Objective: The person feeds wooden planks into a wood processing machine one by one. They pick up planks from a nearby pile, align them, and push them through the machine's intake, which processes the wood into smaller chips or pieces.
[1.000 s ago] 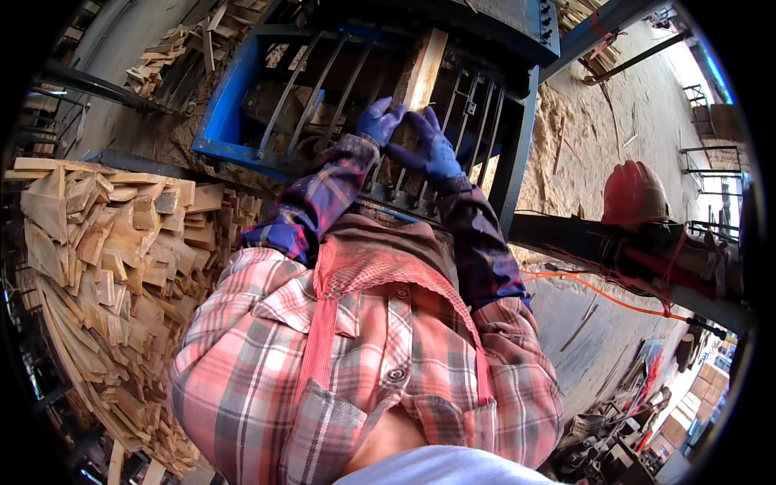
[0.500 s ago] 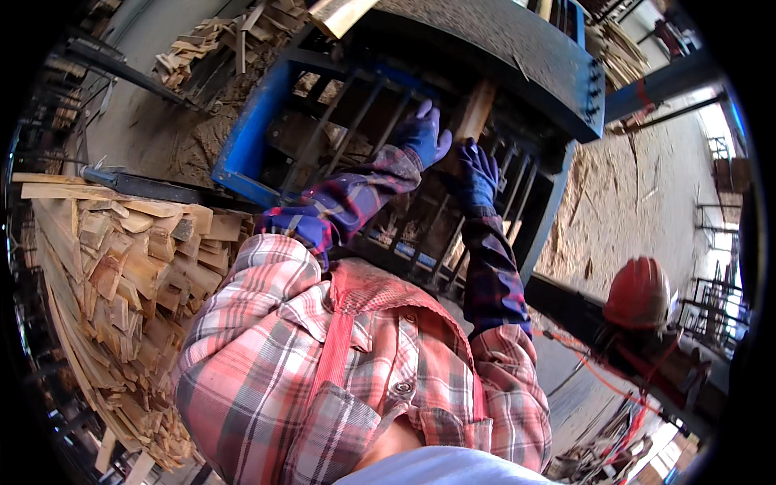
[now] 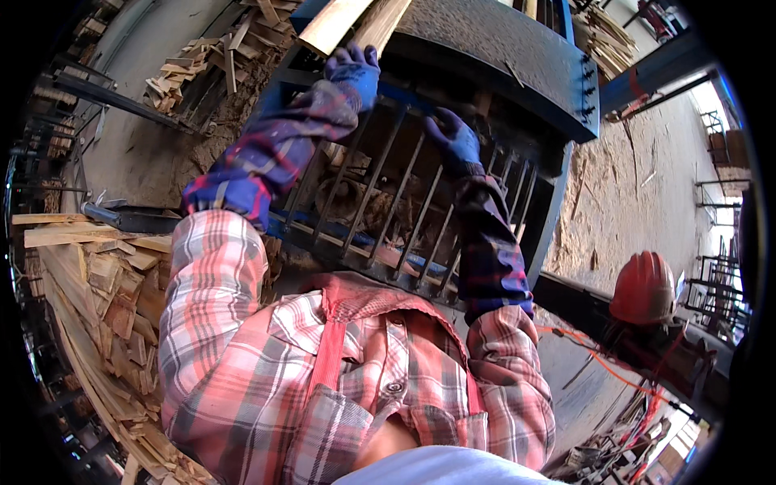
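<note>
Two pale wooden boards slant in from the top edge: a wooden board [image 3: 384,23] on the right and another board [image 3: 333,27] close beside it. My left hand [image 3: 353,77], in a blue-purple glove, has its fingers over the near end of the right board; its thumb is hidden. My right hand [image 3: 454,141], gloved in blue, hovers above the dark metal bars [image 3: 380,190] of a blue-framed machine, thumb and fingers apart with nothing between them. Beyond it, a piece of wood [image 3: 483,101] shows dimly in the shadow under the machine's cover [image 3: 501,61].
A large stack of split wood [image 3: 121,283] stands at my left. More scrap wood [image 3: 186,77] lies on the floor at the far left. Sawdust [image 3: 598,202] covers the ground on the right, near a red hard hat [image 3: 644,288] and an orange cord [image 3: 594,352].
My left hand has swung up and left to the boards, and a second board has come into view. My right hand has drawn left off the wood piece, which now lies deeper under the cover.
</note>
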Motion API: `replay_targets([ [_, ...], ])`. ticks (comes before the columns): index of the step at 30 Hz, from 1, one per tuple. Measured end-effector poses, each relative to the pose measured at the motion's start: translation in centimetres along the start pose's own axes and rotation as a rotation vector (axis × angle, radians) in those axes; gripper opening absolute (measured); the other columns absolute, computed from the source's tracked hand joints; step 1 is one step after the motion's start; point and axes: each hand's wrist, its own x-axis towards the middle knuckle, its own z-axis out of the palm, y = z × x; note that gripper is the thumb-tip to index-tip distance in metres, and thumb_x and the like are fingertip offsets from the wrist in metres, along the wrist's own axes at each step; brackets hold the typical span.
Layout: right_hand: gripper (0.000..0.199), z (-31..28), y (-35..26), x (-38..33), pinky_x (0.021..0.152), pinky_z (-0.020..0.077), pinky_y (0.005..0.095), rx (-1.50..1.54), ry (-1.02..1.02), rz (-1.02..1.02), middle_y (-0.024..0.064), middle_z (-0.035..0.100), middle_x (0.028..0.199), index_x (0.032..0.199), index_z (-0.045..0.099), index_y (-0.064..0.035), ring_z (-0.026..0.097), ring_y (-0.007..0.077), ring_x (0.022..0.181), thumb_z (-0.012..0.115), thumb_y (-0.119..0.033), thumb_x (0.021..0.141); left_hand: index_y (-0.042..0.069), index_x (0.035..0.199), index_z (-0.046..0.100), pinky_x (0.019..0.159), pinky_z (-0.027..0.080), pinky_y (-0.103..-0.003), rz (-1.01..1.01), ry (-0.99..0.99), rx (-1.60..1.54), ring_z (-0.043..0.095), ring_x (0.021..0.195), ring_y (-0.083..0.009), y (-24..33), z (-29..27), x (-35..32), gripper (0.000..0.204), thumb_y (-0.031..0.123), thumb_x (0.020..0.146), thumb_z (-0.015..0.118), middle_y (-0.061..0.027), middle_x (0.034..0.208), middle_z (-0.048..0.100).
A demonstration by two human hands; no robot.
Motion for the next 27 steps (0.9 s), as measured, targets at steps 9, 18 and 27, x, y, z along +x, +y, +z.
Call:
replay_targets([
  [9,0.043,3.8,3.6,-4.7,0.078,0.0527,0.0358,1.271,0.021,0.458,0.0081,0.066,0.095,0.113,0.061,0.0009,0.064,0.0209,0.086,0.064,-0.037,0.091,0.006,0.143,0.038,0.089,0.047,-0.05,0.272,0.018,-0.539,0.051,0.118,-0.0384,7.4,-5.3,-24.8,0.082,0.031,0.074,0.074,-0.0262,0.134,0.047],
  [18,0.047,3.6,2.0,-14.9,0.069,0.051,0.0334,0.871,0.003,0.164,0.0084,0.064,0.089,0.11,0.058,0.0032,0.062,0.0191,0.076,0.07,-0.035,0.086,0.0,0.125,0.056,0.09,0.049,-0.035,-0.21,0.031,-1.497,0.064,0.104,-0.023,9.6,3.0,-30.8,0.043,0.025,0.091,0.065,-0.0186,0.111,0.067],
  [27,0.086,-1.1,-6.1,-22.9,0.103,0.0426,0.0478,-0.381,-0.204,-0.39,0.0255,0.037,0.146,0.137,0.045,-0.0018,0.037,0.0442,0.133,0.076,-0.045,0.07,-0.004,0.107,0.063,0.084,0.051,-0.04,-0.226,0.233,-1.335,0.065,0.096,-0.0323,9.2,7.3,-25.3,0.036,0.026,0.087,0.068,-0.0223,0.102,0.067],
])
